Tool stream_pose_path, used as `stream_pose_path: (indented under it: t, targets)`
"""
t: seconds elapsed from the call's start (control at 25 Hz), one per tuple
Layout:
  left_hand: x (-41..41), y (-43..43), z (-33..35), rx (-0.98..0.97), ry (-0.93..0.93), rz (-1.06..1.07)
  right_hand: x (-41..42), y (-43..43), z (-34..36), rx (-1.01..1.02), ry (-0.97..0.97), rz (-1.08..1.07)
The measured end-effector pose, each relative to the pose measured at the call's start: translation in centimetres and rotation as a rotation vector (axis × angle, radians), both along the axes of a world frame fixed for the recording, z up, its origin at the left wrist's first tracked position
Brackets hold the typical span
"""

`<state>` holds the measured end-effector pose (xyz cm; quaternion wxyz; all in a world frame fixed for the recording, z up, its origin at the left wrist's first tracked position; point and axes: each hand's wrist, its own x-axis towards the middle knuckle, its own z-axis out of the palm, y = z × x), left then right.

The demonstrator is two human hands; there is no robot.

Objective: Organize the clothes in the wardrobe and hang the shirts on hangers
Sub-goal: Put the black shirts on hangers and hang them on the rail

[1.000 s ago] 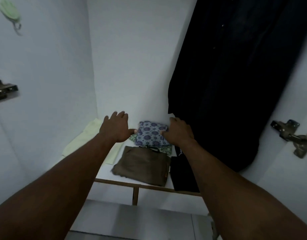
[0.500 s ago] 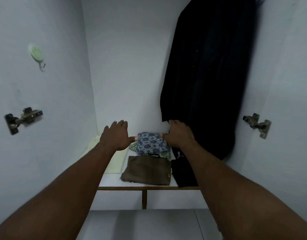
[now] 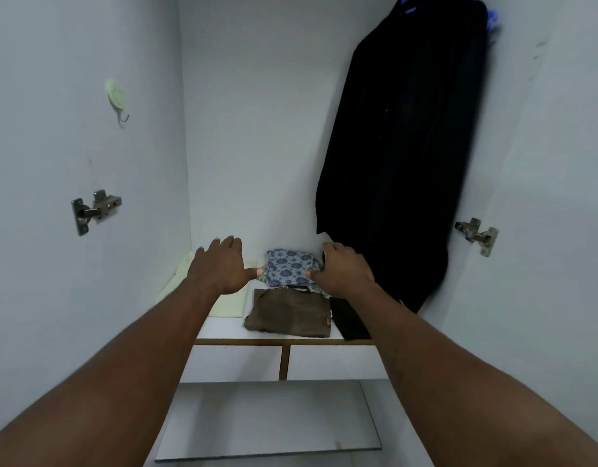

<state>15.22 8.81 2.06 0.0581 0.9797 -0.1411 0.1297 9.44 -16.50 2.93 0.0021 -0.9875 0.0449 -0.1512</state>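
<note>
A folded blue floral cloth (image 3: 290,269) lies at the back of the wardrobe shelf (image 3: 223,341), on top of a green patterned piece. My left hand (image 3: 220,267) lies flat beside it with straight fingers, its thumb touching the cloth's left edge. My right hand (image 3: 344,269) has its fingers curled over the right edge and its thumb on the cloth. In front lies a folded brown garment (image 3: 290,313). A pale yellow folded cloth (image 3: 225,303) is partly under my left hand. A dark garment (image 3: 398,156) hangs at the right from a blue hanger (image 3: 493,18).
A black folded item (image 3: 349,318) sits at the shelf's right front. Metal hinges are on the left wall (image 3: 95,210) and the right wall (image 3: 478,234). A green stick-on hook (image 3: 115,92) is on the left wall. Below the shelf is a lower compartment with a wooden divider (image 3: 284,362).
The view has pulled back and tilted up, showing more of the hanging garment. Both hands stay at the sides of the blue floral cloth.
</note>
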Motion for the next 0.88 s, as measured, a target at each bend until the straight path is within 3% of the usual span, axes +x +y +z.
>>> stream_pose_path:
  t: [0.52,0.88]
  targets:
    - [-7.4,-6.6,1.0,0.024,-0.024,0.032,-5.7,-6.9,2.7,-0.008,-0.042,0.059]
    - [-9.2,-5.5,3.6,0.048,-0.074,0.024,-8.1,-6.2,3.3,0.03,-0.101,0.018]
